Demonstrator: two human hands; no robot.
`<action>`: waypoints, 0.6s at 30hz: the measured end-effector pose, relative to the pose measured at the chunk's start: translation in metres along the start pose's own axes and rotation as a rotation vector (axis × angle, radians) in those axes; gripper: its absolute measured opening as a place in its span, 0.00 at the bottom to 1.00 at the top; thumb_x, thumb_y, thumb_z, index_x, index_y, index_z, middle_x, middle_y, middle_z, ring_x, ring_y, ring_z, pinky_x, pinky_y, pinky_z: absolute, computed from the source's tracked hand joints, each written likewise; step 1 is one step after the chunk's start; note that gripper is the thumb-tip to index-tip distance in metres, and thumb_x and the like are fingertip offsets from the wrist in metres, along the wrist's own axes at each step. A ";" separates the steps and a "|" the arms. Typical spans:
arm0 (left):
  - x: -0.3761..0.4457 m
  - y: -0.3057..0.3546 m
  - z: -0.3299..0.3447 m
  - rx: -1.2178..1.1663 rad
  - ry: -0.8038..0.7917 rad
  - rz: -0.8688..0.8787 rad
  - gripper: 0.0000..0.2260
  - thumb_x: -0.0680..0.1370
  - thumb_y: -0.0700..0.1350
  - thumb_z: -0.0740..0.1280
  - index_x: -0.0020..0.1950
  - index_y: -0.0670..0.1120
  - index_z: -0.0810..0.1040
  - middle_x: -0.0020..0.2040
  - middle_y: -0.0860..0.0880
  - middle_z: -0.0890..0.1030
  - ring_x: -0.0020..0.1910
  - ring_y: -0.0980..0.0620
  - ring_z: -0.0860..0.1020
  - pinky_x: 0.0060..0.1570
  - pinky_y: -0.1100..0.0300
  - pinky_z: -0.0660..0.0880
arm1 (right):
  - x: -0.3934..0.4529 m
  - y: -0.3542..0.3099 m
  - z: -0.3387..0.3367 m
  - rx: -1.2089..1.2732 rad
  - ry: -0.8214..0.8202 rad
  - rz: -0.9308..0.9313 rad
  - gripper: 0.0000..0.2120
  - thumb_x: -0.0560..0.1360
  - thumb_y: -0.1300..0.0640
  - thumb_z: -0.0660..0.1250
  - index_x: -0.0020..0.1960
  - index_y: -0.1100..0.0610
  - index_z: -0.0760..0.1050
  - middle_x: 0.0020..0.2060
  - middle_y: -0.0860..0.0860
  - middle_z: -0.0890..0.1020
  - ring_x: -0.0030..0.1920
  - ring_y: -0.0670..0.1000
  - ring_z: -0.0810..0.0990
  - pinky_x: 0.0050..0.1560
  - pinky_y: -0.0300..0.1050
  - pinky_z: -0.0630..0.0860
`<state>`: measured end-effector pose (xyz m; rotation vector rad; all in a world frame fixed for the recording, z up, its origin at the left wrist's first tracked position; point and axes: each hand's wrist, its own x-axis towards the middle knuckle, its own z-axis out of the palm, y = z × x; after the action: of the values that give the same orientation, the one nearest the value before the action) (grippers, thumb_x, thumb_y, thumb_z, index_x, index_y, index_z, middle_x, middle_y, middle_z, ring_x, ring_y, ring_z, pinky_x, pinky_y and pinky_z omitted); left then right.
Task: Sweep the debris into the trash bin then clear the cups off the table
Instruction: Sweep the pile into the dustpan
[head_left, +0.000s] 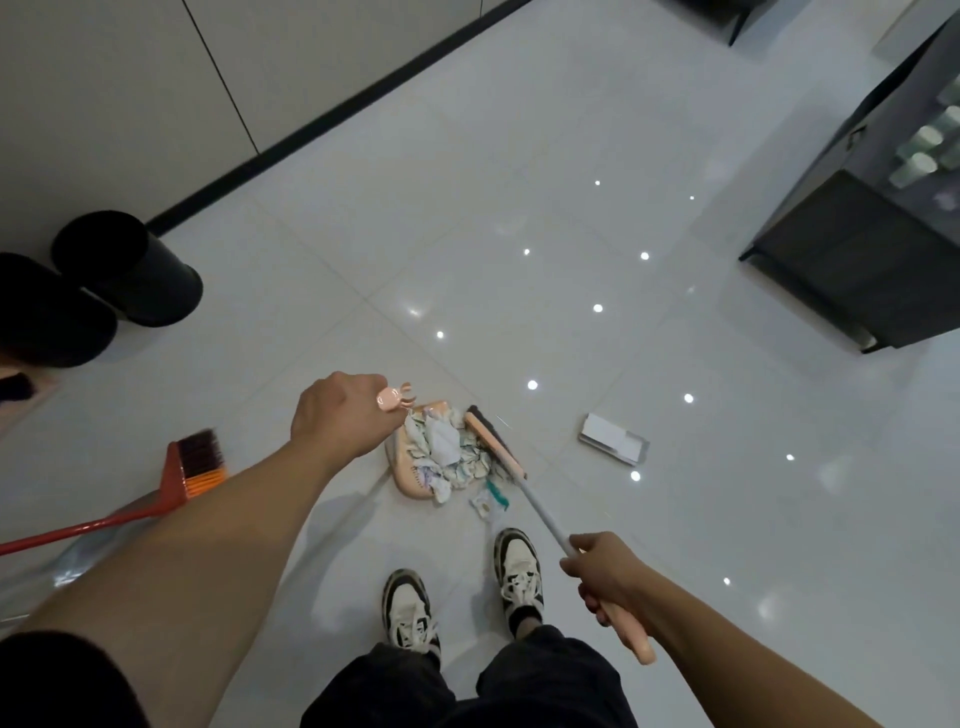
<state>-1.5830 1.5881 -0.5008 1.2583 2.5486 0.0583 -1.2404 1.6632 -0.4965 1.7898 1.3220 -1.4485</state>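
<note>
Dustpan (410, 480), heaped with crumpled debris (441, 447), steadied by left hand (332, 415) gripping its handle top; broom (493, 441), gripped by right hand (605, 577), lies against its right side; trash bins (130, 270) far left.

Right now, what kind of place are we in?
Probably an office break area or meeting room, not a home: glossy tiled floor, two black trash bins against a panelled wall, and a dark table holding rows of paper cups.
</note>
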 end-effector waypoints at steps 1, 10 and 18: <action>0.002 0.002 -0.001 -0.005 -0.004 0.009 0.16 0.67 0.63 0.62 0.33 0.51 0.71 0.29 0.54 0.71 0.31 0.47 0.72 0.27 0.61 0.60 | -0.001 -0.001 -0.004 0.024 -0.010 0.001 0.18 0.79 0.60 0.63 0.69 0.55 0.71 0.33 0.55 0.74 0.25 0.48 0.71 0.26 0.39 0.72; 0.004 -0.019 -0.006 -0.036 -0.002 0.019 0.16 0.68 0.62 0.64 0.33 0.50 0.73 0.29 0.53 0.72 0.29 0.50 0.70 0.27 0.62 0.59 | -0.017 0.001 -0.001 0.205 0.055 0.013 0.19 0.80 0.59 0.64 0.71 0.54 0.70 0.32 0.55 0.75 0.22 0.47 0.71 0.24 0.38 0.71; -0.028 -0.054 -0.014 -0.050 -0.036 0.016 0.15 0.67 0.61 0.65 0.32 0.49 0.72 0.29 0.52 0.74 0.30 0.52 0.72 0.27 0.62 0.61 | -0.046 0.008 0.059 0.676 0.085 0.227 0.08 0.80 0.58 0.60 0.55 0.60 0.75 0.27 0.53 0.69 0.21 0.48 0.62 0.20 0.37 0.60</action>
<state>-1.6122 1.5345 -0.4894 1.2493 2.4912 0.1011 -1.2588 1.5938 -0.4745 2.3416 0.6547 -1.8343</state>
